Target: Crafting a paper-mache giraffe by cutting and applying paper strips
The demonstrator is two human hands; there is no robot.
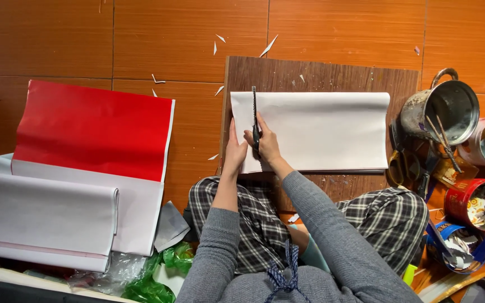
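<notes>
My right hand (267,143) is curled around a dark knife (255,120), fingers wrapped on the handle, blade pointing away from me along the left end of the white paper (324,130). The blade runs up nearly to the paper's far edge. My left hand (235,150) lies just beside the right, fingers together and pressed flat on the paper's left margin, touching it.

The paper is a folded stack, lying across a brown board (315,76) on the floor in front of my knees. It stretches well to the right of both hands; only a narrow strip sits under and left of them. Near edge by my right wrist looks jagged.

Left of me, well apart: a red sheet (94,129) over more white sheets (43,216), green plastic (166,269) near my left elbow. Right of the board: a metal pot (450,106) on its side, scissors (402,163) below it, a red tin (472,202) with scraps. Small paper slivers (269,46) scattered beyond the board.
</notes>
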